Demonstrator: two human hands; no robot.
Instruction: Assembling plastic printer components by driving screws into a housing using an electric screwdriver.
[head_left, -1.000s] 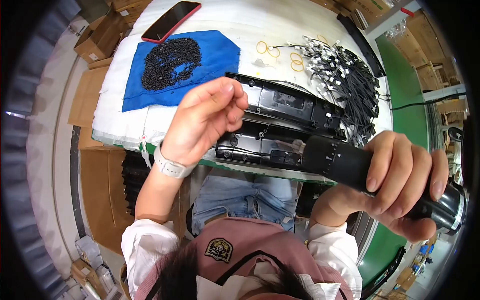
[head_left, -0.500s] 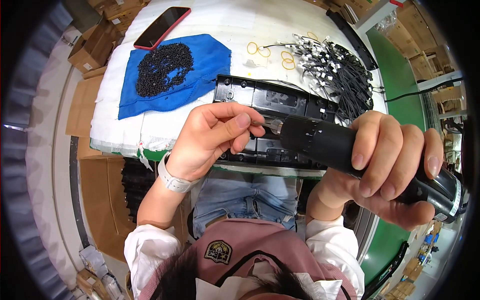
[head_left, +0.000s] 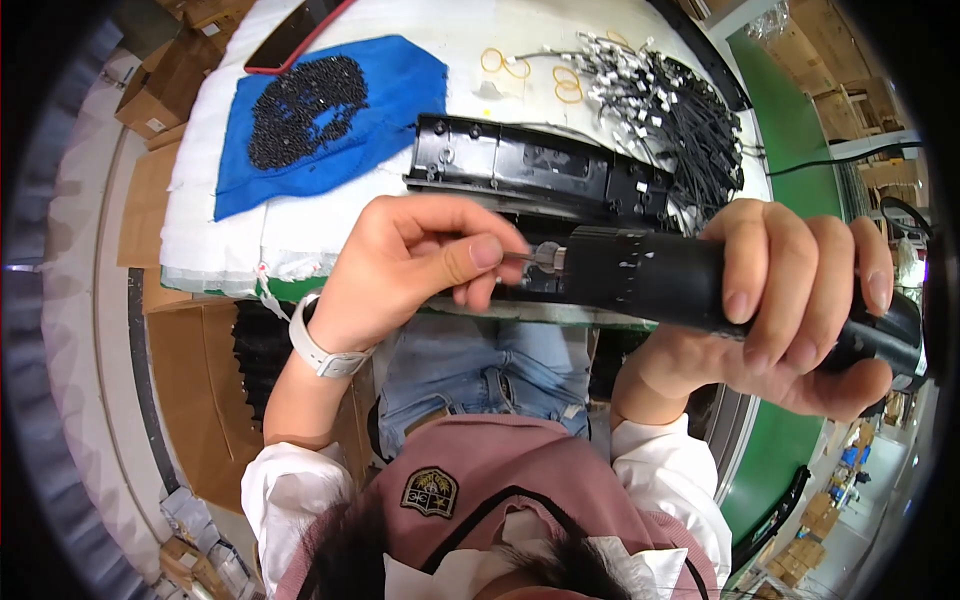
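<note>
A black electric screwdriver [head_left: 650, 280] lies almost level across the front of the table, its nose pointing left. My right hand [head_left: 790, 300] is wrapped round its rear body. At the metal chuck, my left hand [head_left: 400, 250] pinches a thin screwdriver bit [head_left: 517, 256] between thumb and forefinger; the bit's tip is hidden by the fingers. Behind the tool rests a long black plastic housing [head_left: 540, 165] with ribs and screw holes. Another black part shows under the tool, mostly covered by it and my left hand.
Small black screws [head_left: 310, 110] are heaped on a blue cloth [head_left: 400, 80] at the left. Beyond it lies a red-edged phone [head_left: 290, 40]. A bundle of black cables [head_left: 690, 130] with white connectors spreads at the right, beside yellow rubber bands [head_left: 568, 85]. Cardboard boxes [head_left: 190, 400] stand below left.
The table and everything on it sit higher in the picture. Both hands keep their grips, and the screwdriver lies more level. The left fingers look slightly blurred at the bit.
</note>
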